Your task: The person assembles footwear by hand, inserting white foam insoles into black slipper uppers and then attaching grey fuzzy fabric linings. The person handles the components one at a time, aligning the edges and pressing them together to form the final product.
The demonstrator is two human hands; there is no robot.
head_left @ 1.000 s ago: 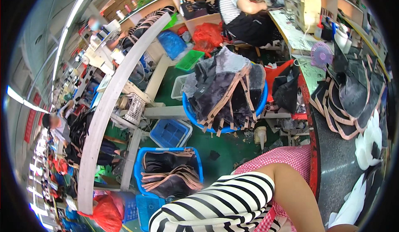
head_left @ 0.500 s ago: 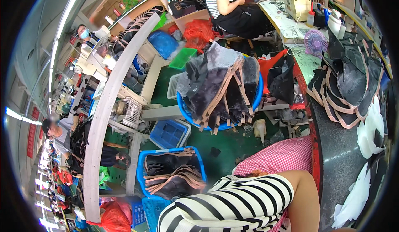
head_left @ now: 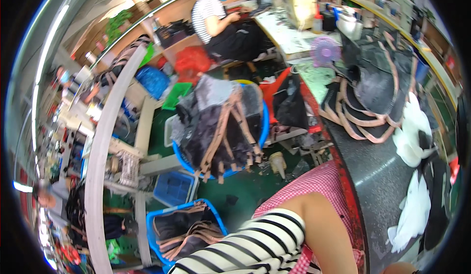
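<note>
My left arm, in a black-and-white striped sleeve, bends at the lower middle. Its bare forearm runs down out of the picture, so my left hand is hidden. At the bottom right edge shows a sliver of skin; which part of me it is I cannot tell. My right hand is not seen. Beside the forearm stands a dark workbench with a red edge. On it lie white cut pieces and a pile of black shoe-upper-like pieces with tan edges.
A blue round tub overflows with dark tan-edged pieces. Another blue basket holds similar ones. A purple fan stands on the far bench. A masked person sits behind. A pale wooden beam crosses the left.
The whole view has swung, so the tub, fan and bench now sit further left. My left sleeve appears lower, with more of the bare forearm and the bench's right side showing.
</note>
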